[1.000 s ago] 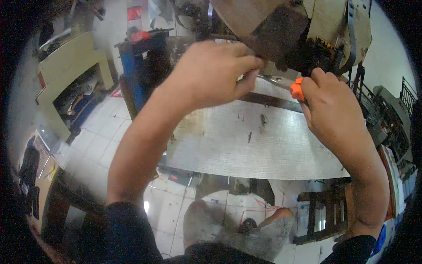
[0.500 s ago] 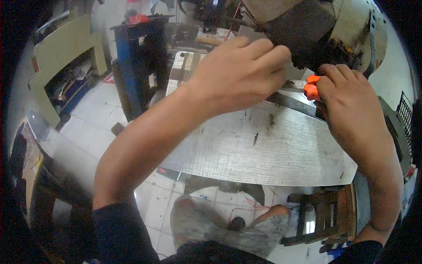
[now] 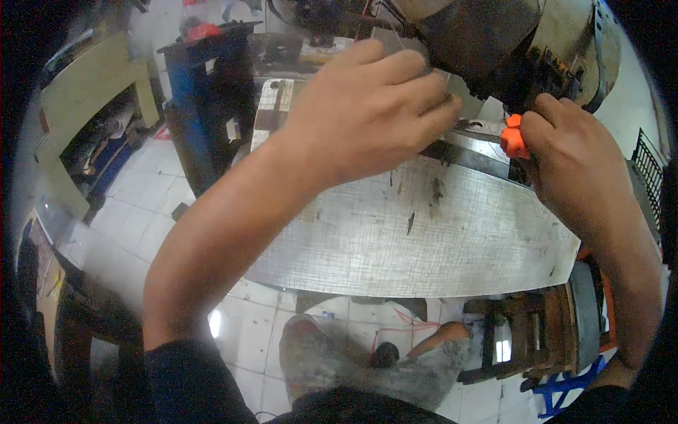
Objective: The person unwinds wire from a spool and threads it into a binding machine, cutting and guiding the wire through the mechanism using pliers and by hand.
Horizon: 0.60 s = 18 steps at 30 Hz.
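My right hand [image 3: 579,155] is closed around the orange handles of a pair of pliers [image 3: 515,138]. Their metal jaws point left, toward the fingers of my left hand [image 3: 378,109]. That hand is curled, knuckles up, and whatever it grips is hidden behind the fingers. A thin pale strand shows just above its knuckles; whether the fingers hold it cannot be made out. Both hands are over the far edge of a scratched, silvery metal table [image 3: 424,233], close to a dark bar [image 3: 480,164] along that edge.
Beyond my hands looms a large, grimy machine head [image 3: 480,42]. At the left stand a blue metal stand [image 3: 212,106] and a pale green machine frame [image 3: 88,106]. Below the table's right end is a wooden stool [image 3: 522,332], with a blue plastic stool [image 3: 572,389] beside it.
My left hand has shifted a little left and up, its fingers more turned over. The pliers and my right hand have moved slightly right, widening the gap. The view has shifted a little too.
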Each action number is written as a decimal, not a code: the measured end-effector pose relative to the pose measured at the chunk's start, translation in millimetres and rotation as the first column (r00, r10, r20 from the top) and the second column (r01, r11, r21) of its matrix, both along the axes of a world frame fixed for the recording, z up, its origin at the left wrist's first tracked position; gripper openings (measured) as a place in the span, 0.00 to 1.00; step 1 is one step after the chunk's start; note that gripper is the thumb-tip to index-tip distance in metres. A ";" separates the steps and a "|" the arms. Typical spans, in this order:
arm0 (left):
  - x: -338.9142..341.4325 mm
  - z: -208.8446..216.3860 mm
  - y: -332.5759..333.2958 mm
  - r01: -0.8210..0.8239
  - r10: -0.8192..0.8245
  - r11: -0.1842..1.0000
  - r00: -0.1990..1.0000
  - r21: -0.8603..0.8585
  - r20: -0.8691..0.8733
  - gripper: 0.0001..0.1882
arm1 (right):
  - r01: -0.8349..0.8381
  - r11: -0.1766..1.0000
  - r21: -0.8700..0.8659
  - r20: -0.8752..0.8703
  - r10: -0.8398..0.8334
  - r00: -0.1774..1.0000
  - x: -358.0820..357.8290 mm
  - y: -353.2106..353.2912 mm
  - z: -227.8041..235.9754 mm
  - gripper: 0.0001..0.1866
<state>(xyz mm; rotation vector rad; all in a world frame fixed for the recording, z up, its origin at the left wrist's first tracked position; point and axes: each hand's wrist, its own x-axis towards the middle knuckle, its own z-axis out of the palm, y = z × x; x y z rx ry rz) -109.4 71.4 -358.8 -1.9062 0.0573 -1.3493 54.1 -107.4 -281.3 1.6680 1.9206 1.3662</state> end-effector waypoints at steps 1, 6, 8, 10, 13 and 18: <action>-1.4 0.4 -2.7 -0.020 0.020 1.000 1.000 0.006 -0.005 0.15 | 0.024 1.000 -0.001 -0.030 -0.024 0.999 -1.2 -1.9 -1.7 0.14; -2.4 0.5 -5.1 -0.006 0.005 1.000 0.999 0.026 0.033 0.16 | 0.083 0.978 -0.193 -0.207 -0.123 0.971 -8.4 -15.2 21.5 0.14; -4.5 -0.6 3.7 0.022 -0.020 0.999 0.997 -0.030 0.070 0.16 | 0.141 0.910 -0.389 -0.309 -0.273 0.911 -8.7 -16.5 23.5 0.14; -2.7 -0.2 6.9 0.035 -0.032 0.999 0.997 -0.041 0.067 0.15 | 0.207 0.962 -0.177 -0.242 -0.246 0.938 -4.5 -29.1 8.0 0.12; -1.4 -1.6 11.7 0.043 -0.039 0.996 0.998 -0.074 0.056 0.14 | 0.097 0.899 -0.428 -0.349 -0.263 0.899 -7.1 -57.7 -9.3 0.13; -1.9 21.4 -0.5 0.022 -0.036 0.981 0.997 -0.194 -0.067 0.05 | -0.048 0.443 -0.895 -0.368 -0.675 0.639 -10.4 -91.9 -78.4 0.15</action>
